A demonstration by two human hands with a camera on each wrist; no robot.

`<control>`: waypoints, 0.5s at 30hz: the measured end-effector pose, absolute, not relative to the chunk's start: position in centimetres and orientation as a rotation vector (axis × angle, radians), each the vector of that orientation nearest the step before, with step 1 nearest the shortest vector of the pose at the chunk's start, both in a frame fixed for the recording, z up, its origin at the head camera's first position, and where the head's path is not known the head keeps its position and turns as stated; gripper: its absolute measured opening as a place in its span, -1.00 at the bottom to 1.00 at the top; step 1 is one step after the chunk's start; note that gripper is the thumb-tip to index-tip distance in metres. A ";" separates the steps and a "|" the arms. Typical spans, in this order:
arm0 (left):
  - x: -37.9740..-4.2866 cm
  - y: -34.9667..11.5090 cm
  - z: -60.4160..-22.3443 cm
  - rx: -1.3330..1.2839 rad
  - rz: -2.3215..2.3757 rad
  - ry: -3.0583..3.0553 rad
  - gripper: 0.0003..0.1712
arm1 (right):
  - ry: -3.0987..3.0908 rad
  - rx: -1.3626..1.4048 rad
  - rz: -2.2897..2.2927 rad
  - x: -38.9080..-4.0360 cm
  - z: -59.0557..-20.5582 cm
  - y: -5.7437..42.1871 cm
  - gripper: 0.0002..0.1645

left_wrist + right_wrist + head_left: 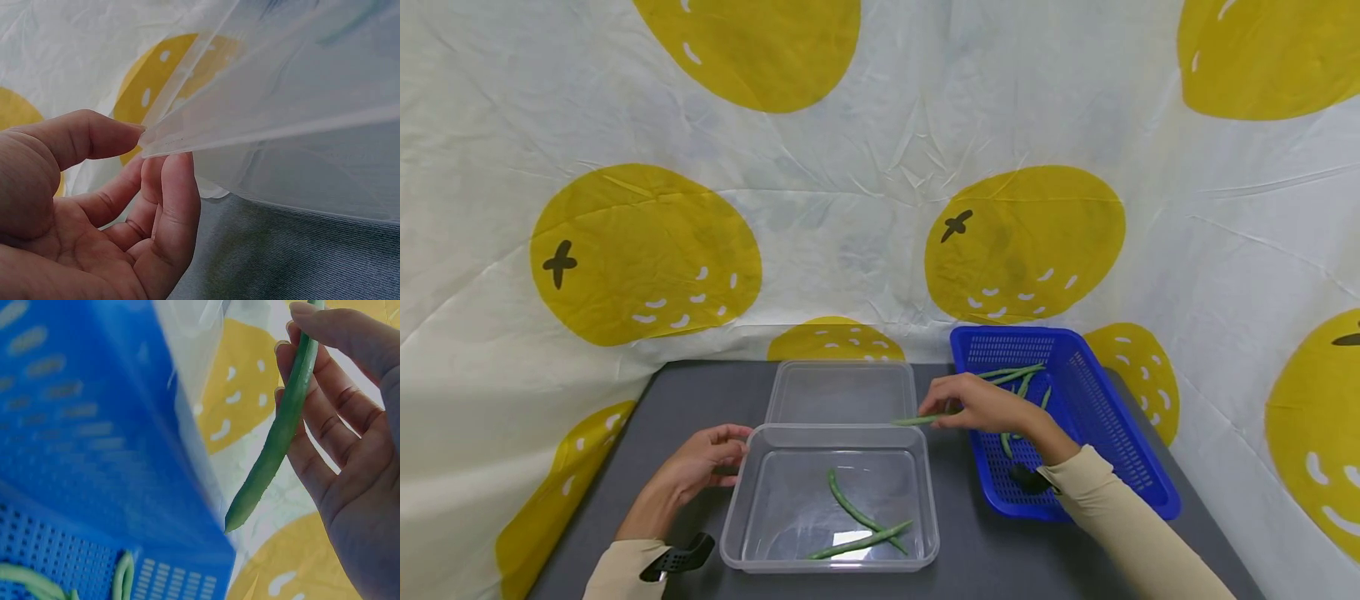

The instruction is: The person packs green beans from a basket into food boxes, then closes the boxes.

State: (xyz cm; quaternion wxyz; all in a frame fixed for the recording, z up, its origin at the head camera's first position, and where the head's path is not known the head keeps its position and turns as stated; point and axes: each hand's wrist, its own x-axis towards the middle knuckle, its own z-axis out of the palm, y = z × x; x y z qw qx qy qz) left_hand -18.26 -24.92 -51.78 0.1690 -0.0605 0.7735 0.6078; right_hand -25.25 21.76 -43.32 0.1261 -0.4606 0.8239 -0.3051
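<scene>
My left hand [700, 462] pinches the rim of a clear plastic container [275, 134] at its left side, thumb above and fingertips beneath. Inside that container lie two green beans, one curved [847, 504] and one straighter [861, 543], crossing near the front. Another green bean [278, 437] is held between the thumb and fingertips of my right hand [977, 402]. This hand is over the left edge of a blue plastic basket [1138, 471], and the bean's tip points toward the container's back right corner. Several more green beans [1011, 375] lie in the basket.
A flat clear plastic lid or tray [842, 392] lies directly behind the container. The dark grey table [715, 392] ends at a hanging white cloth [850, 225] with yellow fruit prints, which also runs along both sides.
</scene>
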 end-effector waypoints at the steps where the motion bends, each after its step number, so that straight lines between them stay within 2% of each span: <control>1: -18.3 -24.9 -51.7 -0.172 1.729 2.196 -0.48 | 2.388 -1.346 -0.893 -25.3 -43.3 21.5 -0.73; 15: -18.5 -25.1 -51.1 -0.176 1.735 2.167 -0.48 | 2.255 -1.512 -0.938 -25.2 -43.2 17.2 -0.72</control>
